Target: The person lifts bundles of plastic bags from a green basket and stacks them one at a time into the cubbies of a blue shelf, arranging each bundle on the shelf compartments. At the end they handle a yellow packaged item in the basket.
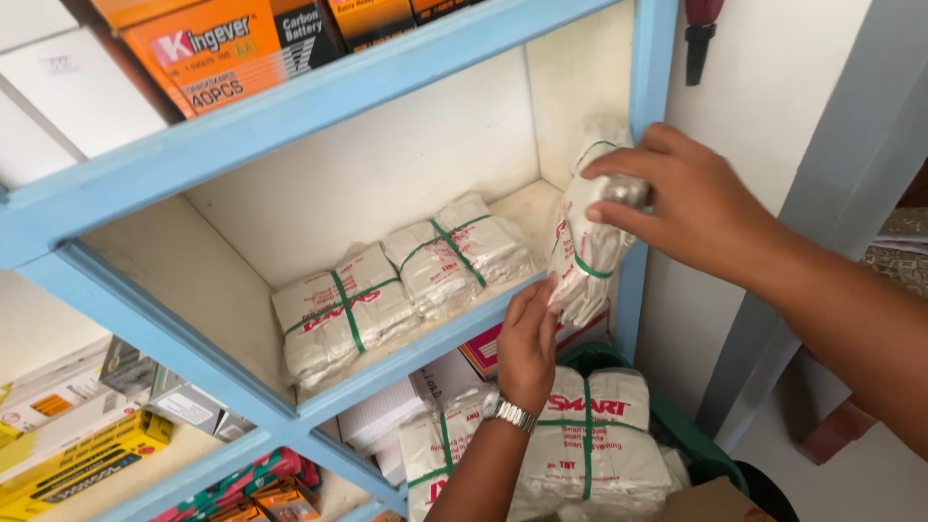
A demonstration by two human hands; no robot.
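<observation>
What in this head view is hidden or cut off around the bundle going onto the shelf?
- White bundle: top hidden under right hand.
- Left hand: palm faces away, fingers' contact with the bundle unclear.
- Lower bundles: cut by bottom edge.
- Orange boxes: cut by top edge.

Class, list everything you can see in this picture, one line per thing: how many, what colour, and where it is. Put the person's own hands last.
bundle held upright: one, white bags tied with green band, at the right end of the middle shelf
flat bundles: two, white with green bands, lying side by side on the middle shelf
lower bundles: at least two, white with green bands, below the shelf
shelf frame: one, light blue
orange boxes: several, top shelf
white boxes: two, top left
yellow boxes: a few, bottom left
wristwatch: one, silver, left wrist
left hand: under the upright bundle
right hand: gripping its top
</observation>
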